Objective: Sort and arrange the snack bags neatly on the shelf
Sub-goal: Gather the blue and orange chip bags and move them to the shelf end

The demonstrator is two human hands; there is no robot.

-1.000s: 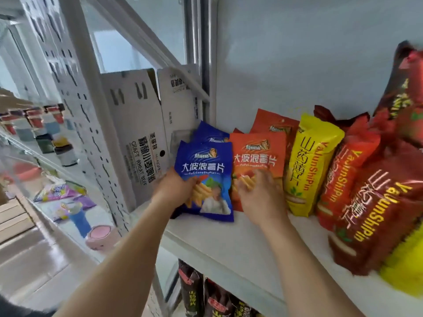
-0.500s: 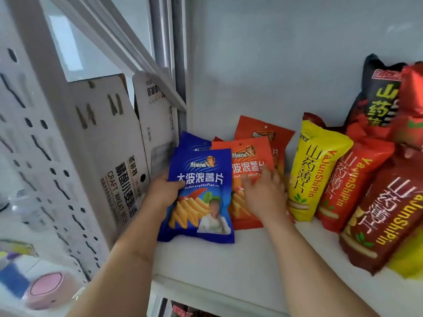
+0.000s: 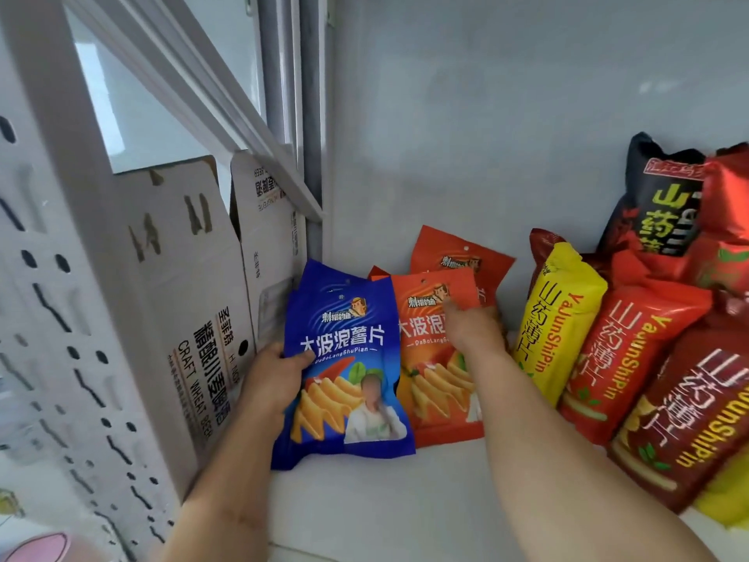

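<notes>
In the head view, your left hand (image 3: pixel 272 377) gripped the blue chip bag (image 3: pixel 344 371) at its left edge, with the thumb curled over the front and the other fingers hidden behind it. The bag stood upright at the left end of the white shelf (image 3: pixel 405 500), and at least one more blue bag stood right behind it. Your right hand (image 3: pixel 472 328) rested on the front orange chip bag (image 3: pixel 435 383) with rather straight fingers pressing on its upper part; it did not hold the bag. This orange bag stood just beside the blue one, touching it, and a second orange bag (image 3: pixel 462 257) leaned on the back wall behind it.

To the right, the yellow bag (image 3: pixel 557 318) stood tilted, then a red bag (image 3: pixel 632 358) and a darker red bag (image 3: pixel 697 423) leaned next to it, all touching each other. A black bag (image 3: pixel 656 200) lay on top of more red bags at the back right.

Left of the shelf, outside its frame, two cardboard beer boxes (image 3: pixel 190 302) stood side by side with their flaps up; what was in them I could not see.
</notes>
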